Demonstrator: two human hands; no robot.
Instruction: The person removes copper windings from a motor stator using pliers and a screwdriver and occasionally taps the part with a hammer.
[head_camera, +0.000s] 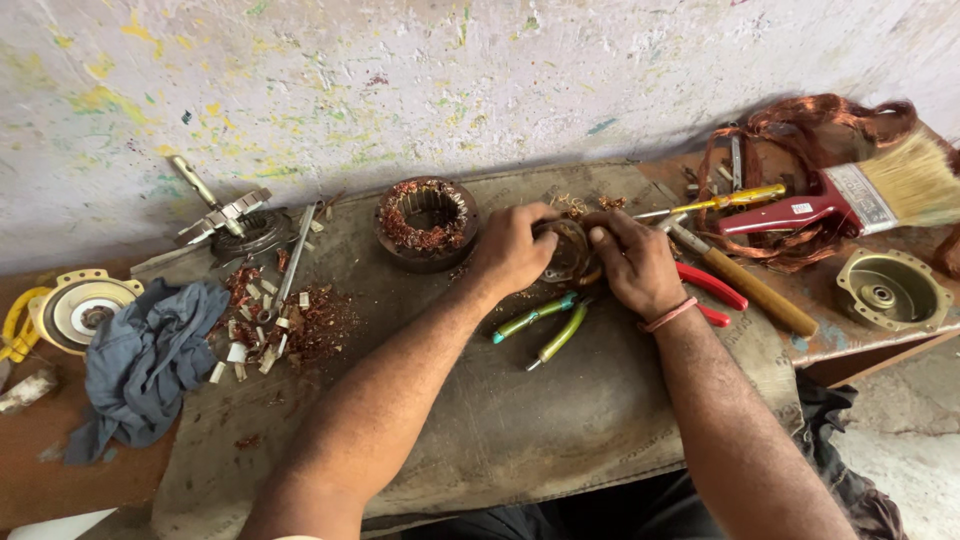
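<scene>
Two hands grip a small copper coil over a dark mat on a cluttered table.

A paint-flecked wall (400, 80) backs the table (40, 470), with the mat (520, 420) spread over most of it. A grey rag (140, 365) lies at the left edge. Copper wire (800, 130) is heaped at the far right, a paintbrush (850, 195) resting on it. A round stator (428, 222) stands upright just left of the hands. The left hand (512, 250) and right hand (635, 262) are both closed on the coil (572, 255), held between them at the mat's middle; fingers hide most of it. A wooden-handled tool (755, 292) lies just right of the right hand. Green-handled pliers (545, 325) lie just below the hands, jaws hidden. Scraps (270, 325) lie scattered beside the rag.
</scene>
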